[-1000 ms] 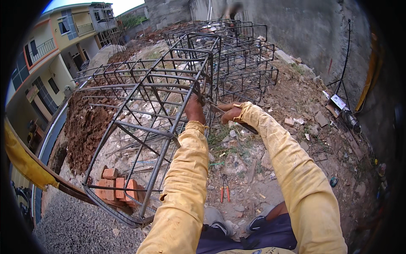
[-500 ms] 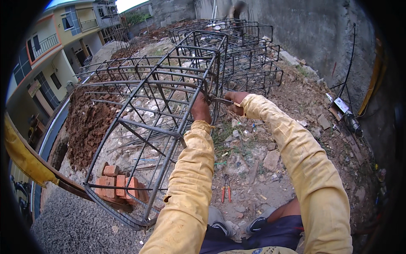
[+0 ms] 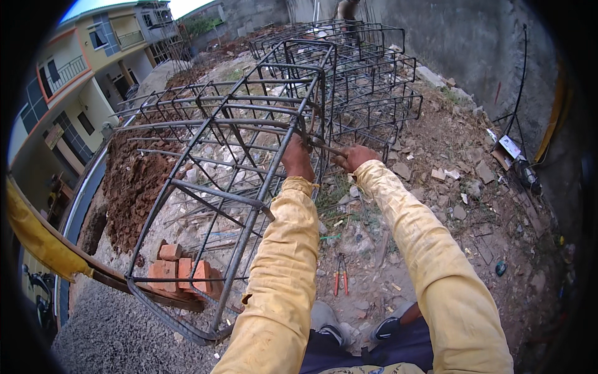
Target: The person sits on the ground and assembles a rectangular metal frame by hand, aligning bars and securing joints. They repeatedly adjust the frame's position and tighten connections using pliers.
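A long cage of dark steel rebar [image 3: 208, 121] stretches in front of me, its bars crossed by square stirrups. At its near right corner, my left hand [image 3: 298, 159] is closed around a bar, the fingers partly hidden behind the steel. Just to the right, my right hand [image 3: 362, 157] grips the end of a brown, bar-like metal tool [image 3: 329, 148]. The tool's far end reaches the cage beside my left hand; its tip is too small to make out. Red-handled pliers [image 3: 341, 275] lie on the ground below, near my shoes.
More rebar cages [image 3: 374, 81] stand behind, with a person [image 3: 347, 11] beyond them. Orange bricks [image 3: 180, 274] sit under the cage's near end, by grey gravel [image 3: 118, 330]. A concrete wall [image 3: 461, 50] runs along the right; a dirt mound [image 3: 134, 187] and houses [image 3: 75, 81] are left.
My right hand has turned over and shifted slightly right and down with the tool. My left hand stays on the rebar. The view has tilted slightly.
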The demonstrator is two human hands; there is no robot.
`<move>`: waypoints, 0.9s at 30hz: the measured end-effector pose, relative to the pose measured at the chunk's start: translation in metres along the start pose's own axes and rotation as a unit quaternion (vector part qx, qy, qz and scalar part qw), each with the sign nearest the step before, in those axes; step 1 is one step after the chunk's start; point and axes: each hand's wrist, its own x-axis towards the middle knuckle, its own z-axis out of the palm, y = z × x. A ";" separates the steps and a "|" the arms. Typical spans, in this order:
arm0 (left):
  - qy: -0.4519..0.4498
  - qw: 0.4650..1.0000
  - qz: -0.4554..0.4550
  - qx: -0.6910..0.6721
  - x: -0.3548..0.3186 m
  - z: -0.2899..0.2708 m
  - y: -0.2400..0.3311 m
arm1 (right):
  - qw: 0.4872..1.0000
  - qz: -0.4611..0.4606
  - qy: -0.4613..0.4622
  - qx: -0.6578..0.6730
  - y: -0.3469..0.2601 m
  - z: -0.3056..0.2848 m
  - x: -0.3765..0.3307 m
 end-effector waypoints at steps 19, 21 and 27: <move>0.051 0.995 -0.083 0.013 0.002 -0.001 0.009 | 0.995 -0.028 0.094 0.005 -0.003 -0.036 -0.080; 0.048 0.995 -0.081 0.017 0.003 -0.005 0.014 | 0.985 -0.047 0.161 -0.025 0.003 -0.034 -0.089; 0.033 0.995 -0.087 0.022 -0.006 0.009 0.010 | 0.982 -0.043 -0.076 0.166 0.028 -0.053 -0.062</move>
